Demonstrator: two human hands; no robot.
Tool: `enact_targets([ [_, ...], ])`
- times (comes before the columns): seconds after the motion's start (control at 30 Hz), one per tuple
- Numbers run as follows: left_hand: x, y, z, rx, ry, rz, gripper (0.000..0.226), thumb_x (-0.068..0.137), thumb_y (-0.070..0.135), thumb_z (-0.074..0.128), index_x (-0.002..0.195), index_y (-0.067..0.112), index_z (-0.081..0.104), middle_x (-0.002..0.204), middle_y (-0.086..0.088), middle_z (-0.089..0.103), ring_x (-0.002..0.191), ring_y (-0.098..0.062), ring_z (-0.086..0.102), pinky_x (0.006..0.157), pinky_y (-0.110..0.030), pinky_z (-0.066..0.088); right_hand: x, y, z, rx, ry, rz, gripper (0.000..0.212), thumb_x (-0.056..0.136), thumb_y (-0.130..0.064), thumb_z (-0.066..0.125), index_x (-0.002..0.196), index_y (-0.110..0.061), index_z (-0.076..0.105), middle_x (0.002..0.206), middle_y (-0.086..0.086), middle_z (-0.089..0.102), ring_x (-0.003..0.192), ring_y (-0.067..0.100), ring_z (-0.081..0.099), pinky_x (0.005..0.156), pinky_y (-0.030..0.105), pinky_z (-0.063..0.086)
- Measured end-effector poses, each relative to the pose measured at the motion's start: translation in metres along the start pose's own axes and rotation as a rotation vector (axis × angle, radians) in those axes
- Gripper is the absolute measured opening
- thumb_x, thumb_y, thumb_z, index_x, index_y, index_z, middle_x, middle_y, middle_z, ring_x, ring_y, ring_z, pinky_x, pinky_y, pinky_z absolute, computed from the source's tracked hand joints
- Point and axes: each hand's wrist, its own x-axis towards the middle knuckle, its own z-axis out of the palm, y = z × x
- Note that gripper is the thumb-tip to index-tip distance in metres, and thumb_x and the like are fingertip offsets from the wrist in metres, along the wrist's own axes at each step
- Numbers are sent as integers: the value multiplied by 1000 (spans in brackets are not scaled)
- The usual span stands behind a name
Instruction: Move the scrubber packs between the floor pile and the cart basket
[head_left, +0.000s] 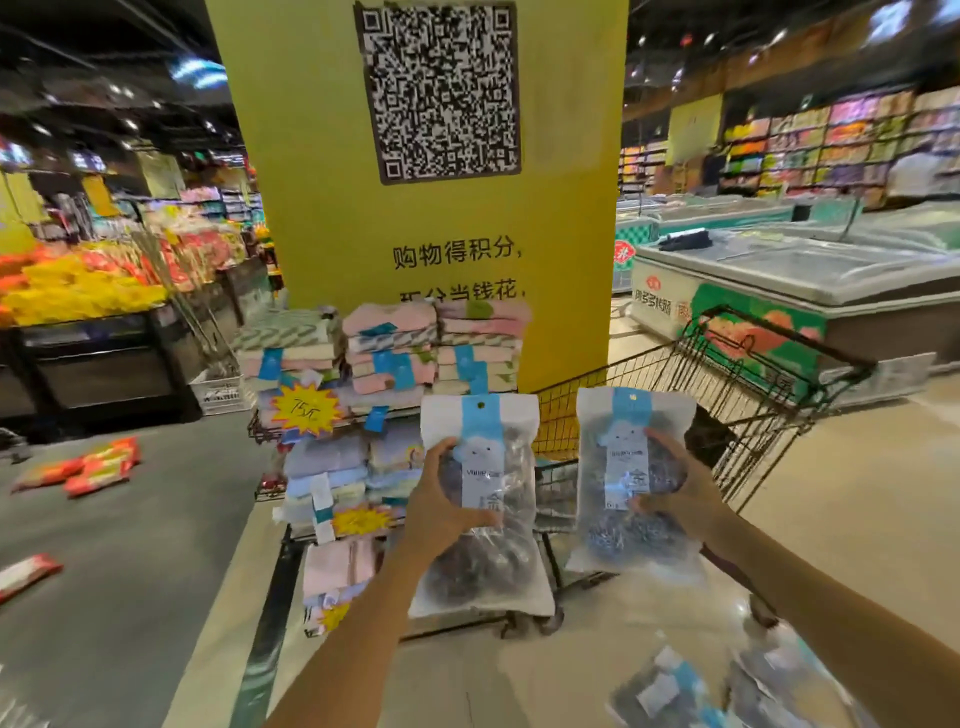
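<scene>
Hands hold two packets upright over the cart (727, 374): left hand (441, 512) curls round the left packet (480, 561), right hand (685, 496) round the right packet (631, 415). Likely light, crinkly, slippery film; mid-body grips suit them.
</scene>
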Motion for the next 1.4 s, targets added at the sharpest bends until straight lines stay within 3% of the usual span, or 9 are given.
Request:
enact_targets([
  [0.1, 60, -14, 28, -51, -70, -6, 127, 30, 64, 85, 137, 19, 34, 130, 10, 43, 124, -17, 44, 100, -40, 44, 35, 4, -17, -75, 104, 31, 90, 56, 11, 81, 123, -38, 46, 134, 3, 49, 116, 26, 53, 93, 54, 49],
  [0.3, 169, -38, 107, -198, -262, 18, 100, 50, 9, 91, 132, 26, 37, 123, 13, 44, 122, -14, 43, 91, -25, 44, 95, 35, -54, -148, 317, 118, 91, 56, 12, 81, 130, -28, 47, 126, 4, 53, 109, 24, 54, 87, 40, 52],
  [0.43, 256, -58, 150, -274, -350, 27, 99, 49, 9, 92, 129, 31, 39, 126, 11, 44, 122, -13, 43, 95, -30, 44, 156, 56, -71, -220, 411, 183, 94, 57, 6, 83, 137, -25, 44, 128, 2, 51, 112, 24, 52, 87, 34, 48],
  [0.57, 347, -75, 184, -246, -418, -4, 105, 38, 33, 95, 127, 42, 39, 130, 10, 47, 121, -18, 47, 94, -45, 49, 229, 66, -85, -230, 481, 233, 95, 57, 5, 83, 136, -27, 43, 134, 5, 48, 119, 27, 49, 97, 43, 47],
  [0.63, 384, -80, 202, -250, -434, -4, 103, 46, 19, 94, 131, 37, 37, 127, 11, 46, 120, -16, 44, 93, -38, 48, 262, 69, -91, -270, 486, 250, 93, 61, 4, 81, 138, -27, 41, 136, 5, 44, 122, 27, 45, 98, 41, 45],
  [0.83, 451, -108, 262, -224, -410, -72, 105, 51, 10, 91, 138, 26, 35, 131, 5, 47, 118, -15, 43, 82, -28, 46, 341, 86, -116, -394, 465, 305, 92, 67, -5, 79, 142, -33, 34, 139, 4, 40, 126, 27, 42, 105, 50, 40],
  [1.13, 502, -195, 368, -170, -361, -295, 108, 46, 16, 92, 137, 24, 36, 139, -6, 47, 128, -27, 42, 101, -46, 42, 478, 183, -169, -462, 303, 408, 91, 64, -2, 79, 140, -30, 39, 143, 5, 39, 131, 27, 39, 107, 50, 37],
  [1.23, 513, -229, 412, -142, -350, -404, 106, 50, 12, 91, 139, 22, 34, 141, -7, 44, 129, -28, 41, 99, -39, 41, 514, 241, -184, -543, 190, 466, 92, 62, -4, 82, 140, -29, 39, 142, 4, 42, 129, 23, 41, 109, 40, 36],
  [1.4, 507, -283, 484, -124, -371, -561, 101, 55, 0, 86, 139, 19, 34, 139, -5, 44, 127, -26, 41, 78, -13, 42, 547, 331, -198, -588, -7, 591, 90, 65, -4, 81, 140, -30, 39, 135, 4, 43, 124, 18, 42, 97, 24, 36],
])
